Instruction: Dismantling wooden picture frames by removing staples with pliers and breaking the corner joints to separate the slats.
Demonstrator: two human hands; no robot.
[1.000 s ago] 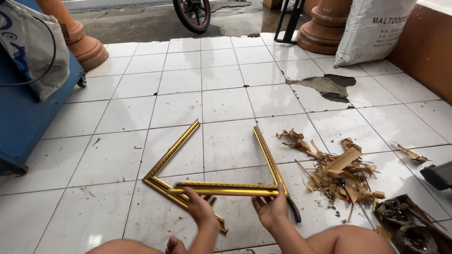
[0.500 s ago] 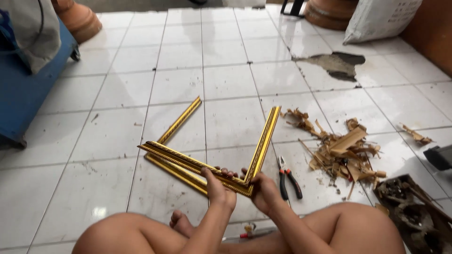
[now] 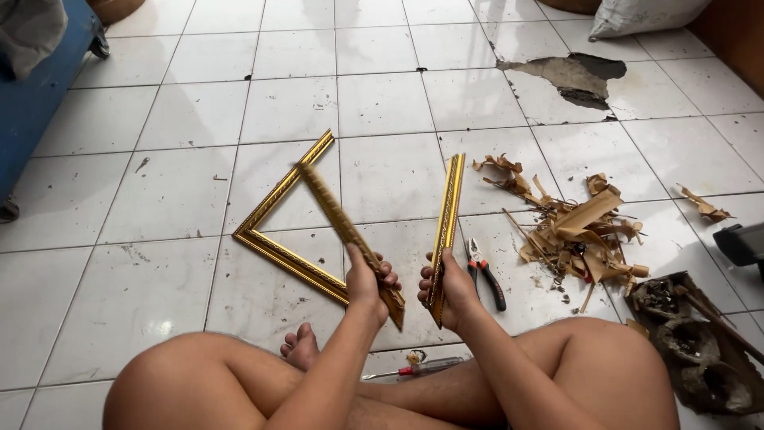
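While two loose gold moulding strips are gripped above the tiled floor (image 3: 382, 103), the joined frame corner (image 3: 278, 239) is taken here as the landmark: an L of two gold strips lying flat on the tiles.

The left hand (image 3: 368, 280) is closed around the near end of the left moulding strip (image 3: 344, 231), which slants up and away over the frame corner's nearer arm. The right hand (image 3: 446, 288) is clamped on the near end of the right moulding strip (image 3: 447, 215), which runs to the right of the frame corner, its far end appearing to rest on the floor. The hands are set close together but apart, and the mitred ends do not touch.

A slip is judged possible: each strip is held at one end only, so the raised one could swing down and dent the gilt face of the frame corner. The cut ends near the fingers could scratch skin or chip each other if knocked together. The pliers (image 3: 485, 275) and the screwdriver (image 3: 414, 369), right of and nearer than the frame corner, lie close to bare legs.

Far right of the frame corner, beyond the wood scraps (image 3: 573, 231), a dark tray (image 3: 700, 342) is seen holding dark oddments too murky to identify.
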